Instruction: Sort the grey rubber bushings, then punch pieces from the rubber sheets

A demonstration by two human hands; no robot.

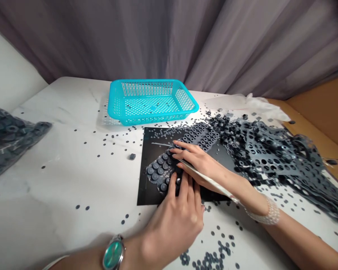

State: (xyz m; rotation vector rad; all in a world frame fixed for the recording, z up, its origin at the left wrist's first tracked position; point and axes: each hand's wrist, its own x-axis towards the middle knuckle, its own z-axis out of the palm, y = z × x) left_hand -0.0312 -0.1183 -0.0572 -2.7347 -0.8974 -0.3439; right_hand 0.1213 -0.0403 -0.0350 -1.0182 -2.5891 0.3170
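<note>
Down on the sheet: a grey rubber strip [160,170] studded with round discs, lying at an angle on the left half of a black sheet [143,150].

Left hand [174,221]: open, fingers spread and curved, fingertips resting on the strip's lower end.

Right hand [199,165]: fingers stretched across the strip's upper end, just beyond the left hand; it appears to hold a thin metal blade [208,180], which runs along its underside with the tip at the strip. The exact grip is partly hidden.

Wrists: a watch [114,253] with a teal dial on the left, a pearl bracelet [261,213] on the right.

Sheet, upper edge: a second strip [199,137], with holes and rings, lies across the corner and runs into a tangled heap of perforated rubber [264,157] to the right.

Table [45,180]: white and marbled, scattered with loose discs [208,258]; one small dark block [133,156] sits just left of the sheet.

Beyond the sheet: a turquoise basket [141,83], perforated, with nothing visible in it but a small blue mark.

Left edge: a plastic bag [8,138] full of dark rubber pieces.

Far side: crumpled white film [256,103], cardboard [321,105] and a grey curtain [169,37].
</note>
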